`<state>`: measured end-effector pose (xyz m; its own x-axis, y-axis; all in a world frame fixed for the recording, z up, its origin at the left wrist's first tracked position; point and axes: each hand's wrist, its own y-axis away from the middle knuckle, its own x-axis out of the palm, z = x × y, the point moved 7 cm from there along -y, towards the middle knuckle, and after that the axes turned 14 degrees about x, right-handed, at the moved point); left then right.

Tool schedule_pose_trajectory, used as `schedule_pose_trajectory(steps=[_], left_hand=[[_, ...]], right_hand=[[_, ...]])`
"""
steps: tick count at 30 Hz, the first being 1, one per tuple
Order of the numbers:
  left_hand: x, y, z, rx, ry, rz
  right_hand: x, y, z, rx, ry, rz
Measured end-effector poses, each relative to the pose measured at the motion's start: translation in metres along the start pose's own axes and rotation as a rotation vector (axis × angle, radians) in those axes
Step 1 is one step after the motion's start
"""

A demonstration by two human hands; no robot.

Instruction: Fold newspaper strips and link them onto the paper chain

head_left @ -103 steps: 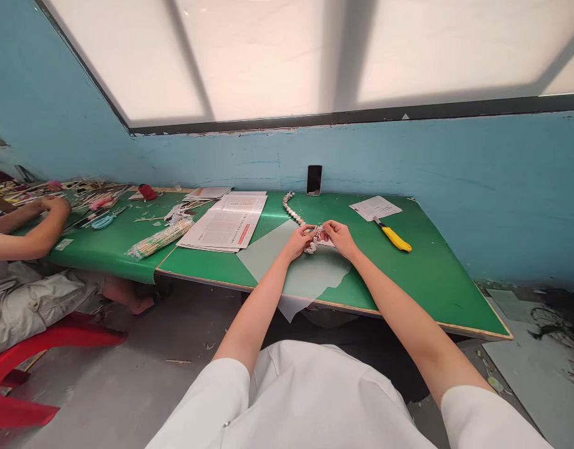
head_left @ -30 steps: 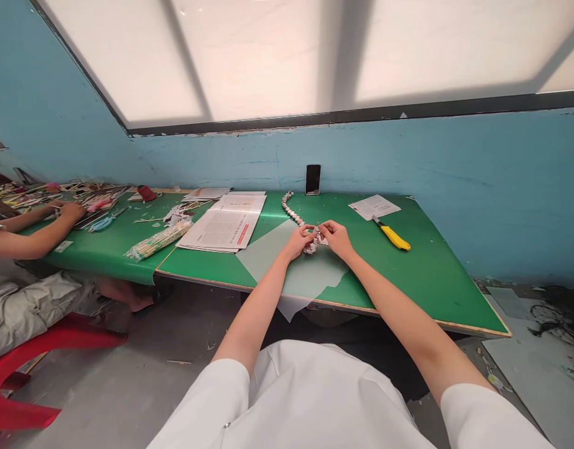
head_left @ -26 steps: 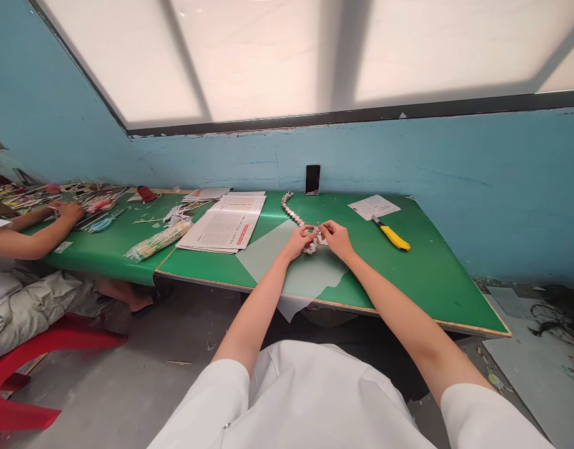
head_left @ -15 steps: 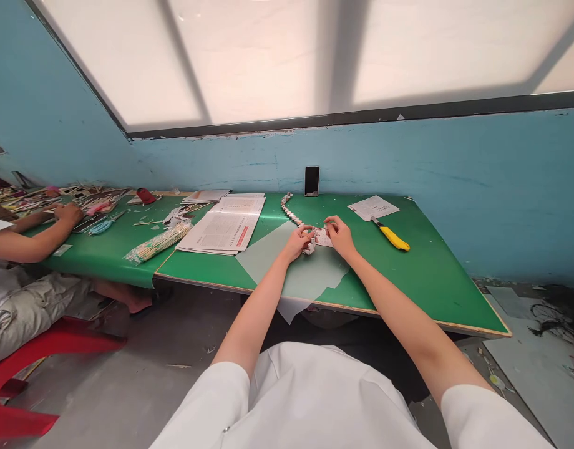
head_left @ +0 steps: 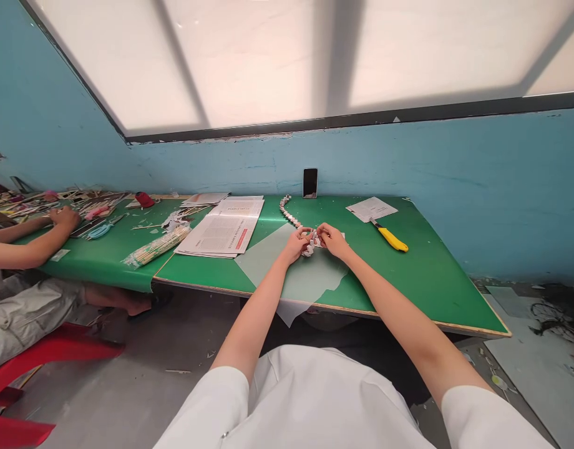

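Observation:
A zigzag folded-paper chain (head_left: pixel 291 216) runs from near the phone down to my hands. My left hand (head_left: pixel 296 244) is closed on the chain's near end, where a bunched part hangs below the fingers. Right beside it, my right hand (head_left: pixel 332 239) pinches at the same end with thumb and forefinger. Whether a separate small piece is in that pinch is hidden by the fingers. Some printed paper shows behind the right hand. Under both hands lies a translucent sheet (head_left: pixel 306 280) that overhangs the table's front edge.
A yellow-handled cutter (head_left: pixel 392 239) rests against a printed paper (head_left: pixel 372 209) on the right. Newspapers (head_left: pixel 221 227) and a bag of thin sticks (head_left: pixel 156 246) lie left. A phone (head_left: pixel 310 183) leans on the wall. Another person's hands (head_left: pixel 65 218) work at far left.
My right hand has moved left and closed in on the chain end beside my left hand. The left hand stays nearly where it was. The view has shifted slightly.

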<state>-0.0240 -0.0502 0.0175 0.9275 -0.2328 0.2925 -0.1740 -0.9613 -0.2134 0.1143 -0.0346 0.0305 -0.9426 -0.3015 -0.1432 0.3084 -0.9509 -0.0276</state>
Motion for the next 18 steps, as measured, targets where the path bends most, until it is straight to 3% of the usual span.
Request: schedule_pose_trajectory(steps=[18], left_hand=[[0.002, 0.0, -0.001, 0.061, -0.025, 0.082]], right_hand=[[-0.005, 0.002, 0.007, 0.028, -0.024, -0.072]])
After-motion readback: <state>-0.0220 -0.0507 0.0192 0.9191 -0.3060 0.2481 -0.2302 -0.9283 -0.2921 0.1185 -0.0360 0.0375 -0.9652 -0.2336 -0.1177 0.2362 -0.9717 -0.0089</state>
